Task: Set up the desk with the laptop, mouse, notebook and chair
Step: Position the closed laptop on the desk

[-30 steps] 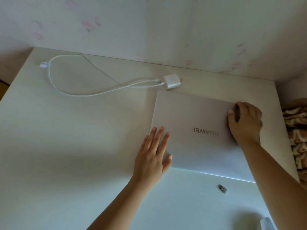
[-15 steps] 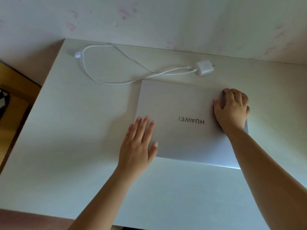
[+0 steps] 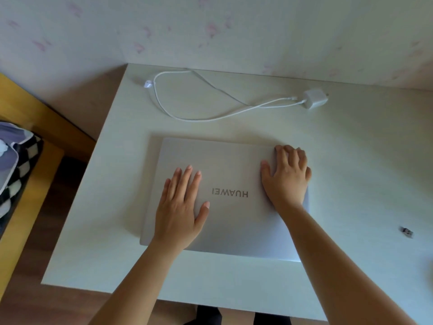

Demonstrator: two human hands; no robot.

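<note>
A closed silver laptop [image 3: 230, 228] with a HUAWEI logo lies flat on the white desk [image 3: 112, 207], roughly in the middle. My left hand [image 3: 180, 207] rests flat on the left half of the lid, fingers spread, holding nothing. My right hand [image 3: 287, 179] lies on the lid's right part, its fingertips curled over the far right edge. No mouse, notebook or chair shows in the head view.
A white charger [image 3: 314, 98] and its looped cable [image 3: 187, 117] lie behind the laptop near the wall. A small USB dongle [image 3: 406, 231] sits at the desk's right. Left of the desk stand a yellow wooden piece [image 3: 35, 184] and a checkered bag [image 3: 16, 165].
The laptop has slid left and toward me, away from the charger. Both hands moved with it, and my left hand now lies further onto the lid.
</note>
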